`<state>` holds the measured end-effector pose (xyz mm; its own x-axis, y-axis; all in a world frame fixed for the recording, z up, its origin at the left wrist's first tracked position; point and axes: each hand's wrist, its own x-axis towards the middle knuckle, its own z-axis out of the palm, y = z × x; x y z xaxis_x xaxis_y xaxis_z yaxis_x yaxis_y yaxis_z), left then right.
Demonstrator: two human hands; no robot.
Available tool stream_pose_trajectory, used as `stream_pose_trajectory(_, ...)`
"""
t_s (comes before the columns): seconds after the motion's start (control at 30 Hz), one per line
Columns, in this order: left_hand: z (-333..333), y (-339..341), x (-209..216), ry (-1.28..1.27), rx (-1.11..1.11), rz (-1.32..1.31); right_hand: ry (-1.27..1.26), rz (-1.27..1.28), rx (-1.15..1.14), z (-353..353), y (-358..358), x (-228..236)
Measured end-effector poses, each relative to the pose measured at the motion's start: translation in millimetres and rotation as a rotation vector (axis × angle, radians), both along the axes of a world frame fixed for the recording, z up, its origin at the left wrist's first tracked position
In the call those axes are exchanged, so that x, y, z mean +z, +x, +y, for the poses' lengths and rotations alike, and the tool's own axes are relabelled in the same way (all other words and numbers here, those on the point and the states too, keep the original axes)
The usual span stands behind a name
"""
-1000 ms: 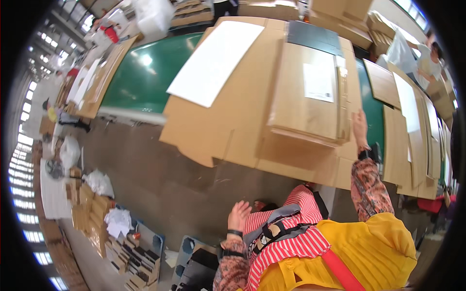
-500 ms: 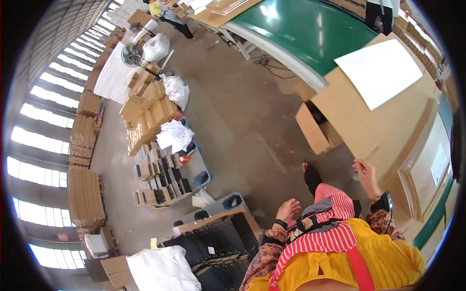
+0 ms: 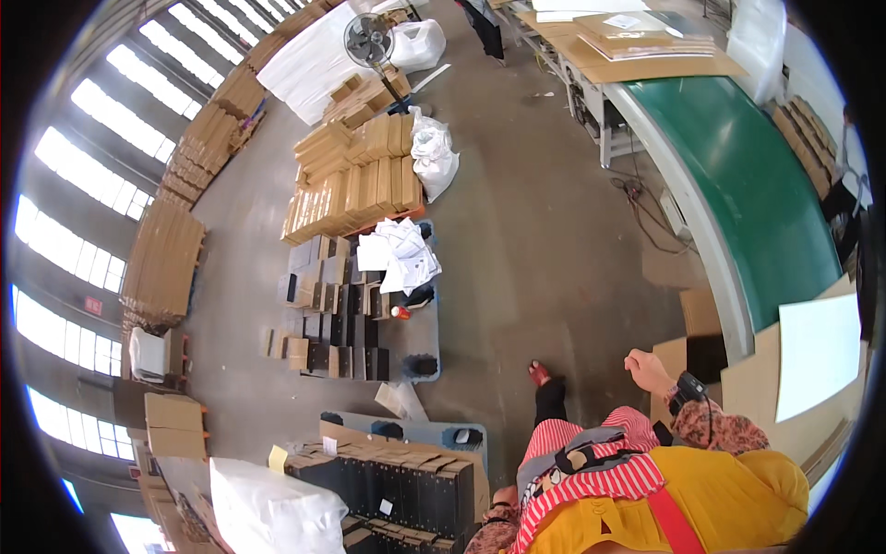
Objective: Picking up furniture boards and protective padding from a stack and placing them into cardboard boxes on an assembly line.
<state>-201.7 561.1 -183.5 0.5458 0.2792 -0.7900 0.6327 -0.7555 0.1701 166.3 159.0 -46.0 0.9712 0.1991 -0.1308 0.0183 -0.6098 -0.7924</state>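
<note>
My right hand (image 3: 649, 371) is in front of me at the right, its fingers curled in with nothing seen in them. A dark device is strapped to that wrist. It is nearest to the open cardboard box (image 3: 672, 358) beside the green-topped conveyor (image 3: 738, 185), apart from both. My left hand (image 3: 505, 496) is low against my side; only a small part by the dark wristband shows, and its fingers are hidden. Close to it stands a stack of black panels with brown edges (image 3: 415, 489). One foot (image 3: 539, 373) in a reddish shoe is stretched forward on the floor.
Left of the walkway, pallets carry stacked cartons (image 3: 355, 185), dark and brown boxes (image 3: 337, 323) and crumpled white sheets (image 3: 399, 256). A standing fan (image 3: 369, 42) is farther back. Cables (image 3: 646, 208) lie near the conveyor's legs. A white sheet (image 3: 818, 355) lies on cardboard at the right.
My view has turned right and moved forward; the pallets now appear more central. My left hand has swung back to my side, and my right hand's fingers have curled in.
</note>
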Motion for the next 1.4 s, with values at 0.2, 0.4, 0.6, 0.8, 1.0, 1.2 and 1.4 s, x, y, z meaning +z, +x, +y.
stream_pose_trajectory(0.2,70.2,191.3,-27.4,-0.083,0.014,-0.009,-0.118,0.517,-0.203,-10.7,123.7,-183.1)
stream_pose_trajectory(0.4,248.4,452.9,-46.7,-0.215,-0.025,-0.321,0.278,1.273,-0.497,26.4,179.0,-171.0)
stream_pose_trajectory(0.6,348.1,708.3,-21.1,-0.59,0.923,-0.571,-0.187,0.868,0.225,124.3,400.4,-191.9)
stream_pose_trajectory(0.8,398.9,811.1,6.6,-0.631,1.079,-0.466,-0.849,-0.158,1.188,307.3,733.4,-198.8)
stream_pose_trajectory(1.0,453.5,841.8,-51.7,-0.261,0.923,-0.421,0.187,0.535,0.028,557.4,972.0,-132.6)
stream_pose_trajectory(1.2,540.9,895.1,-82.8,-0.159,0.373,-0.019,0.008,0.788,0.119,735.3,1085.1,-127.0)
stream_pose_trajectory(1.4,624.9,1054.0,-31.5,-0.493,1.581,-0.426,0.009,0.853,0.15,889.3,1200.4,-190.9)
